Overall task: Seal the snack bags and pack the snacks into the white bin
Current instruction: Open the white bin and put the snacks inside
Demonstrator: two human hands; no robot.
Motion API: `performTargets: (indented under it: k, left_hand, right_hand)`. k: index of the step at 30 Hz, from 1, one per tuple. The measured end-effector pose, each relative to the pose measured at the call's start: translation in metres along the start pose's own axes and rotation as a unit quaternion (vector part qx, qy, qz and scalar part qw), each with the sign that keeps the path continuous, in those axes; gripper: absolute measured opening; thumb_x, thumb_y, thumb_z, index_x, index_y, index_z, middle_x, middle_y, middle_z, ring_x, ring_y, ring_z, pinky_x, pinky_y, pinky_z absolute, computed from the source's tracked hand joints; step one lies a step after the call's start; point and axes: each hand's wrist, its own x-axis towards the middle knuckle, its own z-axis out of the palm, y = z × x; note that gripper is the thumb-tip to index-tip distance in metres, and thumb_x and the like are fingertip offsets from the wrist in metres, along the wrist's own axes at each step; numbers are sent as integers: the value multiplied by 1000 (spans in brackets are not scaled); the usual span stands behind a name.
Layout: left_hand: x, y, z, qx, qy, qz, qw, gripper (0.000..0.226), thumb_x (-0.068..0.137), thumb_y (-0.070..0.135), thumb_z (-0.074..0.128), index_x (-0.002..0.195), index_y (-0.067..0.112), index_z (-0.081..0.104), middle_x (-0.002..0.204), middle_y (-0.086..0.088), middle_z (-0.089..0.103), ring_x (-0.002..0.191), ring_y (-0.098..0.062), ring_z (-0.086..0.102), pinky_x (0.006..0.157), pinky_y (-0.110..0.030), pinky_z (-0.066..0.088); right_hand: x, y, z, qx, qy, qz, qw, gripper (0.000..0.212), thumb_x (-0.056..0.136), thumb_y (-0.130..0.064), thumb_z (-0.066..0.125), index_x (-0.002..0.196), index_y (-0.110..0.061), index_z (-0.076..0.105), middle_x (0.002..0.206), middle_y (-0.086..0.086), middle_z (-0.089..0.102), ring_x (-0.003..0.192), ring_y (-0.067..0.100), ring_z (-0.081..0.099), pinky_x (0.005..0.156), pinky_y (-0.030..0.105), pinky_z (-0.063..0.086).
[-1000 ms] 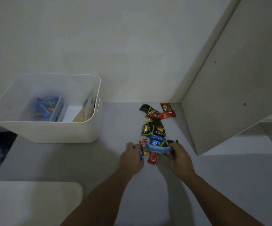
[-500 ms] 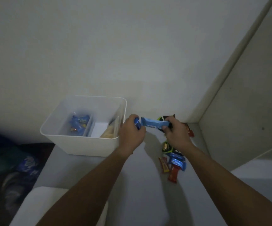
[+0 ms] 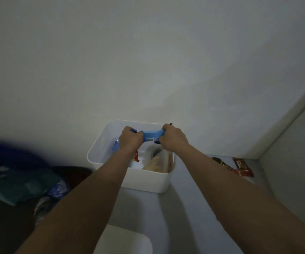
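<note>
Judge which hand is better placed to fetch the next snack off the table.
Right. Both hands, left and right, grip the blue packet over the white bin; the remaining snacks lie on the right arm's side.

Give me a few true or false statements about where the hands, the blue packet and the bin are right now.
1. Both hands grip one blue snack packet, the left hand at one end and the right hand at the other. True.
2. The packet is held above the open white plastic bin. True.
3. The bin is empty. False: bagged snacks already lie inside.
4. The dark red snack wrapper lies left of the bin. False: it lies to its right, on the table.
</note>
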Motion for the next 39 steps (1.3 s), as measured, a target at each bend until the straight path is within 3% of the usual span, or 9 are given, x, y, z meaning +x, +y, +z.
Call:
performTargets:
  k: [4, 7, 9, 14, 20, 24, 28, 34, 39]
  left_hand:
    - [9, -16, 0, -5, -16, -39, 999, 26, 80, 22, 61, 100, 10, 52, 100, -13, 65, 92, -29, 60, 74, -32, 42]
    - [16, -28, 1, 8, -103, -84, 991, 90, 66, 76, 48, 126, 8, 54, 121, -12, 63, 109, -31, 58, 94, -35, 39]
    - [19, -29, -1, -40, -114, -106, 987, 102, 61, 83, 40, 135, 13, 49, 136, -8, 55, 122, -32, 51, 110, -43, 33]
    - [14, -22, 1, 16, -44, -77, 996, 67, 97, 55, 31, 135, 2, 47, 143, -17, 46, 132, -32, 41, 110, -38, 26]
    - [-29, 0, 43, -11, 9, 163, 987, 30, 92, 35, 54, 87, 8, 66, 93, -12, 68, 89, -28, 61, 81, -32, 44]
    - [-73, 1, 98, 24, -45, 313, 948, 18, 85, 26, 59, 86, 10, 66, 84, -3, 66, 69, -13, 52, 70, -24, 42]
    - [-113, -25, 152, 82, -138, 342, 926, 17, 84, 19, 62, 97, 8, 65, 95, -6, 66, 75, -18, 58, 73, -27, 46]
    - [-155, -79, 209, 265, -327, 287, 860, 63, 81, 25, 68, 137, 14, 42, 132, -8, 48, 122, -25, 47, 102, -37, 42]
    - [-164, -114, 245, 389, -390, 259, 793, 131, 54, 62, 79, 150, 22, 0, 159, -14, 8, 145, -36, 12, 117, -53, 19]
  right_hand:
    - [19, -9, 31, 30, -41, 50, 997, 34, 88, -21, 59, 121, -13, 54, 123, 12, 61, 109, 29, 59, 87, 33, 48]
    - [24, -7, 40, 103, -69, 53, 991, 44, 96, -27, 50, 138, -16, 45, 140, 11, 51, 121, 28, 54, 105, 35, 43]
    - [27, -3, 39, 137, -52, 56, 988, 46, 97, -29, 48, 140, -14, 43, 142, 10, 49, 123, 30, 53, 106, 38, 43]
    - [28, 20, 20, 220, 25, 101, 970, 43, 88, -34, 58, 125, -13, 56, 119, 12, 63, 93, 31, 68, 85, 47, 57]
    - [6, 82, -15, 287, 88, 131, 945, 23, 88, -25, 62, 107, -11, 63, 99, 10, 68, 83, 25, 70, 66, 37, 61]
    - [-22, 146, -32, 241, 97, 149, 954, 21, 90, -25, 62, 104, -11, 63, 95, 8, 67, 79, 22, 69, 59, 30, 57]
    - [-51, 216, -39, 203, 75, 202, 955, 19, 84, -17, 67, 100, -6, 65, 88, 9, 68, 73, 20, 65, 73, 39, 59]
    - [-100, 291, -42, 76, -28, 213, 974, 42, 77, -11, 75, 116, -9, 60, 115, 12, 63, 93, 20, 58, 73, 27, 47]
    - [-119, 325, -33, -57, -156, 146, 975, 84, 63, -19, 86, 136, -13, 45, 133, 10, 51, 117, 26, 53, 89, 27, 43]
